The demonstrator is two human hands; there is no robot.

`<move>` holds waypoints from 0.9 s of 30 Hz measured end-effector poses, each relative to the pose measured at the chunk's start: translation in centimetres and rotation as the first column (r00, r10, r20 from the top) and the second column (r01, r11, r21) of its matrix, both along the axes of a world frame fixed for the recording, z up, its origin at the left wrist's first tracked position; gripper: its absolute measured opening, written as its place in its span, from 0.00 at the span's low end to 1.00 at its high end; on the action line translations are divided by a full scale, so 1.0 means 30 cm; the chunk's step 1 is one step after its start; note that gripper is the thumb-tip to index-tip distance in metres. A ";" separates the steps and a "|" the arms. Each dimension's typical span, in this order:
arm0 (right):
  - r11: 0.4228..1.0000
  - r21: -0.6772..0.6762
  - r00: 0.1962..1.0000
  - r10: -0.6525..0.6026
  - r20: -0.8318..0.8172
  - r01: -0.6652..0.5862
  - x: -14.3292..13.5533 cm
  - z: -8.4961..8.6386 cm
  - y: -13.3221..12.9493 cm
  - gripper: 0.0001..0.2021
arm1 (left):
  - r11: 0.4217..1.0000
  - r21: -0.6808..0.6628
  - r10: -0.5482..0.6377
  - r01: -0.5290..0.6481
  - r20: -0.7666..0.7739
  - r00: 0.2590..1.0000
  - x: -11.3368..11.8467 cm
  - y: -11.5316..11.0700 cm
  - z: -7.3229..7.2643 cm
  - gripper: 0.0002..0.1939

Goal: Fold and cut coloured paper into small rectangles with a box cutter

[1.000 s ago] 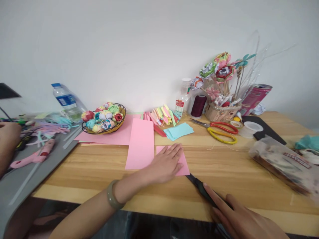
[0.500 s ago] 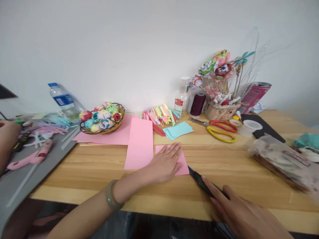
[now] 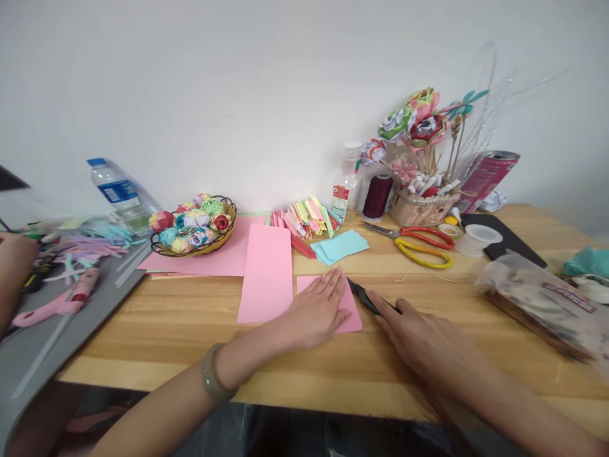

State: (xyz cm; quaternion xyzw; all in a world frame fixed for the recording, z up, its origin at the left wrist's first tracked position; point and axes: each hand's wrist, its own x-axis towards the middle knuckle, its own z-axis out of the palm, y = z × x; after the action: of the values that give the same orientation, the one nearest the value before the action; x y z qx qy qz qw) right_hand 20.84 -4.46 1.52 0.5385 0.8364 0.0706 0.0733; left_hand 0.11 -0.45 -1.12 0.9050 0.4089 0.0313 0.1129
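My left hand (image 3: 316, 311) lies flat, palm down, on a small pink sheet (image 3: 351, 315), its fingers reaching toward the sheet's top edge. In my right hand (image 3: 409, 330) is a dark cutter knife (image 3: 368, 301), its blade tip by the sheet's upper right edge. Left of that sheet lies a taller pink strip (image 3: 266, 273), its top overlapping larger pink paper (image 3: 223, 265). Light blue paper slips (image 3: 341, 247) rest just behind my left fingertips.
Scissors (image 3: 421, 241), a lidded tub (image 3: 478, 240) and a plastic-wrapped package (image 3: 542, 304) are at right. A flower basket (image 3: 423, 208), thread spool (image 3: 377, 198) and bottle (image 3: 346, 184) stand behind. At left are a basket of paper flowers (image 3: 195, 228) and another person's hand (image 3: 16, 260).
My right hand has moved forward and slightly left with the knife, from the small sheet's lower right corner up toward its top right. My left hand stays pressed on the sheet.
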 end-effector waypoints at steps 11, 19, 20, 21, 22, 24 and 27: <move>0.997 -0.059 0.970 -0.060 -0.237 0.047 0.090 -0.009 0.160 0.24 | 0.989 -0.112 0.120 -0.097 0.220 0.968 -0.011 0.016 0.045 0.31; 0.957 0.098 0.949 -0.250 -0.191 0.272 0.149 -0.022 0.198 0.25 | 0.938 -0.099 0.346 -0.332 0.228 0.910 -0.009 0.065 0.058 0.31; 0.957 0.111 0.949 -0.241 -0.201 0.267 0.147 -0.016 0.199 0.25 | 0.932 -0.108 0.362 -0.346 0.231 0.903 -0.008 0.071 0.059 0.31; 0.958 0.125 0.950 -0.228 -0.214 0.259 0.144 -0.006 0.200 0.24 | 0.927 -0.118 0.375 -0.356 0.238 0.896 -0.007 0.077 0.060 0.31; 0.959 0.140 0.950 -0.212 -0.231 0.248 0.140 0.006 0.201 0.24 | 0.923 -0.131 0.383 -0.361 0.252 0.889 -0.006 0.082 0.063 0.30; 0.963 0.167 0.947 -0.162 -0.277 0.213 0.126 0.033 0.202 0.24 | 0.920 -0.163 0.390 -0.356 0.296 0.872 -0.003 0.089 0.069 0.26; 0.985 0.137 0.923 -0.048 -0.382 0.108 0.089 0.058 0.200 0.23 | 0.917 -0.213 0.396 -0.337 0.397 0.828 0.005 0.097 0.078 0.17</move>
State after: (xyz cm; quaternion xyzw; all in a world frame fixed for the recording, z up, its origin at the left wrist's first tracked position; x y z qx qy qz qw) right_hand 23.50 1.54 3.28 0.5789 0.8048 0.0278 -0.1284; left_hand 0.26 2.46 1.22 0.7699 0.5410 0.2249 0.2530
